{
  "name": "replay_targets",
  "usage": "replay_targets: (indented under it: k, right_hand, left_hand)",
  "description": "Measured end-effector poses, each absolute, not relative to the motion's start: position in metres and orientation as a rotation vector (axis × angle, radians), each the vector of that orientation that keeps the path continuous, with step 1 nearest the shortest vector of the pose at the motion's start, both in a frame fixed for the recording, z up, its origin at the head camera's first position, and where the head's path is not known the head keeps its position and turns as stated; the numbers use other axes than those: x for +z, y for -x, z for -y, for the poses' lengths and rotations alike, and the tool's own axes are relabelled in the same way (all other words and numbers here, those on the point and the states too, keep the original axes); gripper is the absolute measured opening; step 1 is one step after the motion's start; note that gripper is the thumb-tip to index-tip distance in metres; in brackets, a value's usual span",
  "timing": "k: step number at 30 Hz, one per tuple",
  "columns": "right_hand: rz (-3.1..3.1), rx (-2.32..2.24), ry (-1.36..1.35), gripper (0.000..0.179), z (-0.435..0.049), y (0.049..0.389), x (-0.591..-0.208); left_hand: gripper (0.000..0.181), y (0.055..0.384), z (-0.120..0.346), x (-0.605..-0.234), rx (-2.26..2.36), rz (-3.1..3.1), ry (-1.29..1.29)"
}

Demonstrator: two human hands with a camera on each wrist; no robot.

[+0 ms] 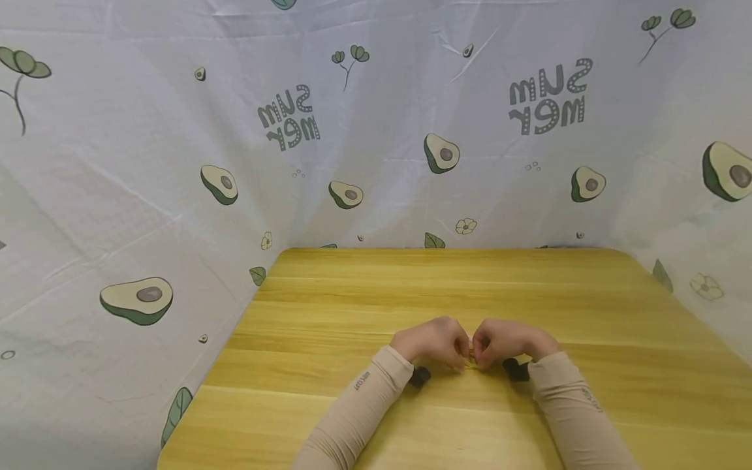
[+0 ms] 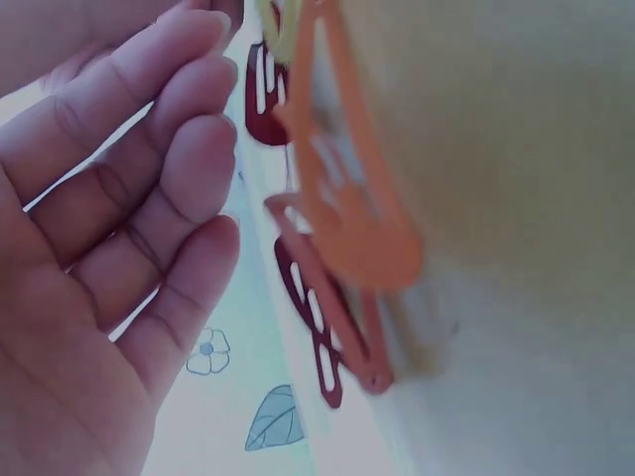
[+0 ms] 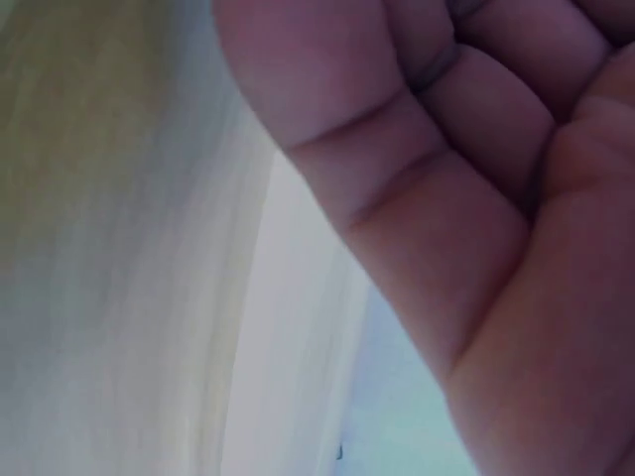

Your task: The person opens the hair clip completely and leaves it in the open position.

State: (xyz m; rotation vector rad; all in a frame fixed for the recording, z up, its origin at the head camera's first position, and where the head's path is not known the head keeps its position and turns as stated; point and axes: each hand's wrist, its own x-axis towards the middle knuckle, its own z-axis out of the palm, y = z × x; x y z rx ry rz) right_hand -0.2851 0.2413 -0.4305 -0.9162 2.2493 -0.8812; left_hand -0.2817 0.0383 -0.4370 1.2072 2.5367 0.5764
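My left hand and right hand meet low over the table, fingers bent and fingertips almost together. Between them show thin strips of small hair clips. Both hands pinch there, their grip mostly hidden by the fingers. In the left wrist view, the fingers of the left hand bend beside a yellow hair clip, cut off by the top edge. Nearer the camera are an orange hair clip and dark red hair clips. Curled fingers fill much of the right wrist view, where no clip shows.
Both hands work over a yellow wood-grain table. A pale curtain printed with avocados and leaves hangs behind it and along both sides. Dark wrist straps show under the sleeves.
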Motion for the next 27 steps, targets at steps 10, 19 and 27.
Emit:
replay_targets:
  k: [10, 19, 27]
  right_hand:
    - [-2.371, -0.968, 0.928, 0.004, -0.249, 0.292, -0.427]
    - [-2.485, -1.007, 0.789, 0.005, -0.246, 0.300, -0.426]
    - [-2.506, -0.965, 0.798, 0.005, -0.242, 0.305, -0.427]
  left_hand:
    - [0.007, 0.295, -0.026, -0.436, 0.763, -2.549, -1.087]
    - [0.008, 0.316, -0.029, -0.429, 0.784, -2.595, -1.011]
    - [0.007, 0.331, -0.037, -0.429, 0.720, -2.629, -0.995]
